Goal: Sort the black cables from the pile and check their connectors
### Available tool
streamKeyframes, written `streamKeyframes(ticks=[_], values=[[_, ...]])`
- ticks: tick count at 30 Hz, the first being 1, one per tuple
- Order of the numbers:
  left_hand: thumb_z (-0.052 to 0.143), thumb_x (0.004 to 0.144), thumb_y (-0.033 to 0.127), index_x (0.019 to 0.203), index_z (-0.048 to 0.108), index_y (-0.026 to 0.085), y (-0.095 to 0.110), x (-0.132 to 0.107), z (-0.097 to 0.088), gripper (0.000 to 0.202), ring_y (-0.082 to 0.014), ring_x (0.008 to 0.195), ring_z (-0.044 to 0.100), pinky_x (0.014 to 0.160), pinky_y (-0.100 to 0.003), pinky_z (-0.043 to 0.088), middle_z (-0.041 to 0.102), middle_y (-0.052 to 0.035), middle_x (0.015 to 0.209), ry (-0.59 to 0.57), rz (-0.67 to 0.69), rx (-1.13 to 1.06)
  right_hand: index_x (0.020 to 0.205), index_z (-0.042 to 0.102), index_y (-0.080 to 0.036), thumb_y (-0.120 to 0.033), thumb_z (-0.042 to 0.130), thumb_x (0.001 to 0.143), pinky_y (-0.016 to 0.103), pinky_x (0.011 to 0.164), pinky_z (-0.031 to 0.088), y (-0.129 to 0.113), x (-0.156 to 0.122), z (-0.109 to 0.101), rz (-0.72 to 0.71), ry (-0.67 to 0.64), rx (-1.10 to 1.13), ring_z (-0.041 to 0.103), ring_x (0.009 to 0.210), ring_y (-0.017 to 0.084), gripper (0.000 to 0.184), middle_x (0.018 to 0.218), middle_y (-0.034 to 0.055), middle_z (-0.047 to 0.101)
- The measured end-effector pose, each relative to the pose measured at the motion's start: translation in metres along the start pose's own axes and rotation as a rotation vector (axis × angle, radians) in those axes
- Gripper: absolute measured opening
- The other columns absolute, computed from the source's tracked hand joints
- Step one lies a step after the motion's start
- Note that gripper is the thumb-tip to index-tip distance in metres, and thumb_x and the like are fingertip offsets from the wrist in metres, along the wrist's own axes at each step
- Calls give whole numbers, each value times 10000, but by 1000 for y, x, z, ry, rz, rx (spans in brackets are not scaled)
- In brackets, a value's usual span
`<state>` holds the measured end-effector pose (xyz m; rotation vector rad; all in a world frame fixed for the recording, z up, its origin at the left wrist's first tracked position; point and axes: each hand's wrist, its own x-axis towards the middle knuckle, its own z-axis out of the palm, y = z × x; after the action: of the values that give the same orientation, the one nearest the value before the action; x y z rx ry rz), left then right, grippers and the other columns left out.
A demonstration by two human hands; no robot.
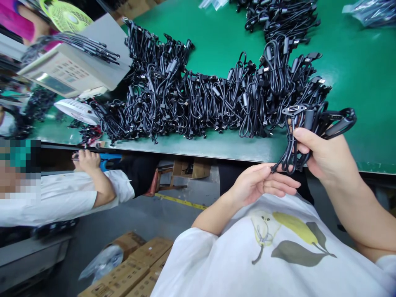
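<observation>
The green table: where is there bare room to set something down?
One bare patch of the green table lies right of the cable pile, between the plastic bag and the right hand. Another lies behind the pile's middle, with cables on both sides. A narrow strip shows along the near edge. It is crowded across the pile and beside the beige machine.

A green fan (pixel 70 17) stands near a beige instrument (pixel 71 68). Clear plastic (pixel 107 260) lies against cartons (pixel 131 268). A yellow line (pixel 182 201) marks the floor (pixel 198 192).

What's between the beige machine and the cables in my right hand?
In the head view, a heap of black cables lies on the green table between the beige machine and the cable bundle in your right hand.
</observation>
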<state>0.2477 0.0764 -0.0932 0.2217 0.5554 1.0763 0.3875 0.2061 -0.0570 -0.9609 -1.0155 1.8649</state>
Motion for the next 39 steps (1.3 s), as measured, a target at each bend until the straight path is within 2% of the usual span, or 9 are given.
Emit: streamKeyframes(ticks=[7,13,19,21,24,27,31,36,39], values=[[769,879,503,1179,737,105,1,1,0,500,-227,886,806,682,-208,596,818,-171,1033,-17,0,-9,772,597,-195,-275,920,750,212,447,428,2,1,-2,3,-1,27,401,455,57,333,568,-89,472],[642,899,691,1220,659,142,-3,5,1,636,-253,960,779,828,-335,604,777,-169,1123,49,124,267,652,572,-181,-294,869,815,212,479,436,11,-3,-9,-11,-50,-107,453,474,74,357,522,-69,492],[643,949,586,1153,572,145,1,5,12,491,-107,628,646,640,-245,511,686,-54,895,87,218,577,604,562,-202,-407,846,843,263,502,485,23,-14,-16,53,-167,-150,555,521,128,424,576,-33,559],[579,979,600,1146,559,151,1,4,14,479,-102,609,631,632,-244,496,675,-50,883,96,226,600,662,627,-210,-422,826,861,272,516,498,24,-16,-16,70,-156,-106,550,556,140,352,587,-33,542],[526,1004,599,1143,548,154,0,4,14,466,-105,603,624,631,-248,488,673,-50,867,111,256,612,949,762,-234,-429,821,862,288,524,512,24,-17,-17,94,-91,-24,503,569,140,222,685,-27,604],[505,1018,586,1162,546,151,-1,5,14,459,-107,608,624,648,-252,494,674,-48,862,118,264,629,1059,788,-269,-429,839,847,280,628,557,26,-18,-19,75,-40,-26,551,637,128,271,882,4,727],[515,1003,609,1144,543,161,-1,6,18,470,-112,626,634,671,-254,511,676,-42,864,150,232,686,1087,804,-279,-487,856,820,320,816,603,34,-24,-26,108,-31,-103,702,856,195,342,932,23,784],[558,988,583,1164,570,179,4,4,16,441,-160,772,687,760,-278,540,706,-57,936,187,167,902,1019,821,-227,-444,837,840,403,726,632,44,-31,-35,161,-125,-251,737,782,271,282,809,51,783],[586,984,535,1077,664,182,17,1,13,374,-188,886,692,843,-289,528,737,-71,992,250,246,1107,1013,821,-237,-406,855,828,377,854,629,41,-31,-35,137,-73,-255,759,890,258,253,889,38,802]])
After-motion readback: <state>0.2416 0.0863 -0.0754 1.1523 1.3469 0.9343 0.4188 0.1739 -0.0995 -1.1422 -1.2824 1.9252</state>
